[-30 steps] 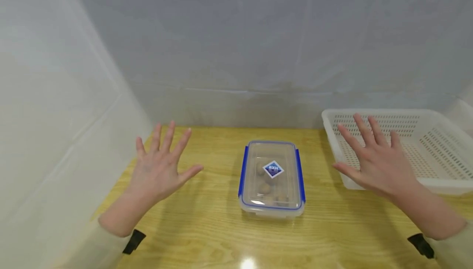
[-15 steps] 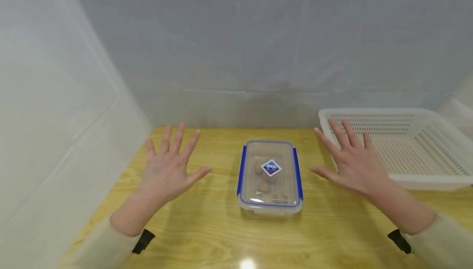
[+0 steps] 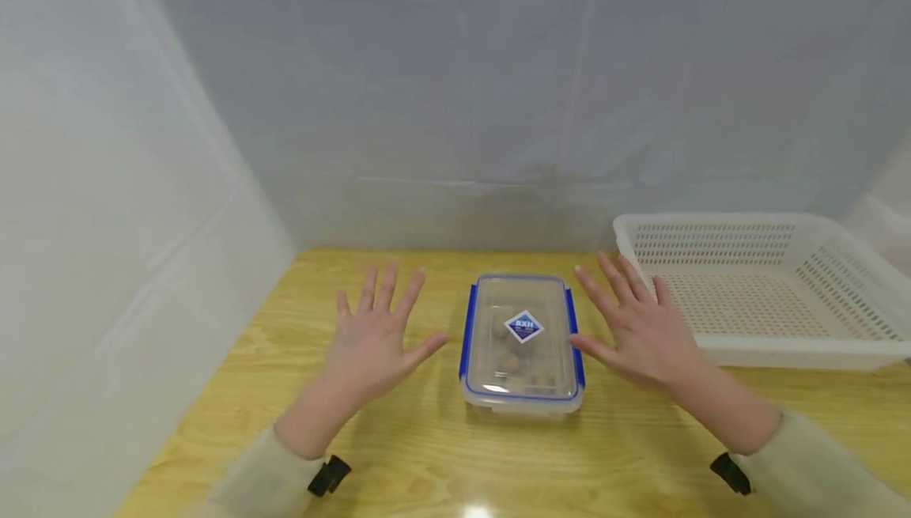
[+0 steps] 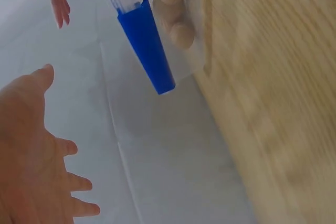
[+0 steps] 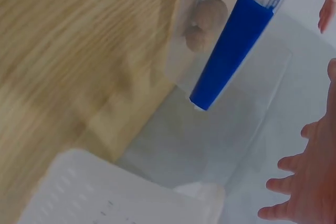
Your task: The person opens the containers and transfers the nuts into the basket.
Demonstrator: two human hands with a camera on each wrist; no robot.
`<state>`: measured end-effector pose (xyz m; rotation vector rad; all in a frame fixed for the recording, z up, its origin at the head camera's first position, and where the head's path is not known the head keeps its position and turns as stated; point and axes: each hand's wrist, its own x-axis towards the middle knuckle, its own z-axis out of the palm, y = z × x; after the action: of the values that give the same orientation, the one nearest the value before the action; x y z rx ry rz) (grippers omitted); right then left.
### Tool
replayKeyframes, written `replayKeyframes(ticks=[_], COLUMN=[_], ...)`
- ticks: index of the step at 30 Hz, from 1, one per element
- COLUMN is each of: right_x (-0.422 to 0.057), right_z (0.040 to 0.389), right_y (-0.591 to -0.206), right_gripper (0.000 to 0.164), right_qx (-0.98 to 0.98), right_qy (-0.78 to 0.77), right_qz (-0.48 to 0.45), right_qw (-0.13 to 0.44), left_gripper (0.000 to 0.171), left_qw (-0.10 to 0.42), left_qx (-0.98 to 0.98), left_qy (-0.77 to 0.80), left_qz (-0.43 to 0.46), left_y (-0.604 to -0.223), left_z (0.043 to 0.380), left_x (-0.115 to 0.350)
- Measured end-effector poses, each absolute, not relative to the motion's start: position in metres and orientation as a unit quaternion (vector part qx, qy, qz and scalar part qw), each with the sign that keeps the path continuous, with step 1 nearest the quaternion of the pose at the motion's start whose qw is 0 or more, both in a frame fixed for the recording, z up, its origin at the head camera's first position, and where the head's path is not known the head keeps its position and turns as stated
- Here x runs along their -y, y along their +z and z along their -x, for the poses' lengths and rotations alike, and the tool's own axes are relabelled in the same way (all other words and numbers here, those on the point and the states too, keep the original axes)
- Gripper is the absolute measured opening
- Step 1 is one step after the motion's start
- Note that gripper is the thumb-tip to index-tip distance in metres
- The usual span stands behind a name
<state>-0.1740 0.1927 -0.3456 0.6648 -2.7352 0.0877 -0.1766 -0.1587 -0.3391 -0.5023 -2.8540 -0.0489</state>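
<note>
A clear plastic food container (image 3: 523, 368) with a blue-edged lid and blue side latches stands on the wooden table, lid on. Through its wall in the left wrist view, several round brown things like walnuts (image 4: 182, 34) show. My left hand (image 3: 370, 348), fingers spread and straight, hovers to the container's left without touching it. On the other side my right hand (image 3: 644, 336) is spread too, holding nothing. In the head view its thumb tip overlaps the right latch (image 3: 573, 336); the right wrist view has the hand apart from the container.
A white perforated plastic basket (image 3: 747, 348) sits at the right of the wooden table (image 3: 455, 455), partly behind my right hand. Pale sheeting (image 3: 455, 107) hangs along the table's back and left sides.
Both hands have moved inward, the left to the right and the right to the left, closer to the container. Container and basket stay in place.
</note>
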Motion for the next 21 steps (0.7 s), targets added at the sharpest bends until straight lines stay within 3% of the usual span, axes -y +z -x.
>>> replayKeyframes(ticks=[9, 21], right_x=[-0.179, -0.171], right_z=[0.177, 0.175], right_y=[-0.364, -0.387], right_gripper=[0.078, 0.073], right_qx=[0.962, 0.955], right_qy=[0.097, 0.239], right_qz=[-0.217, -0.164], right_qw=[0.134, 0.064], left_gripper=[0.086, 0.081], left_qw=[0.107, 0.050], left_qx=[0.972, 0.951], left_qy=[-0.093, -0.235], left_qz=[0.189, 0.193], left_y=[-0.360, -0.389], left_z=[0.183, 0.193], left_x=[0.141, 0.129])
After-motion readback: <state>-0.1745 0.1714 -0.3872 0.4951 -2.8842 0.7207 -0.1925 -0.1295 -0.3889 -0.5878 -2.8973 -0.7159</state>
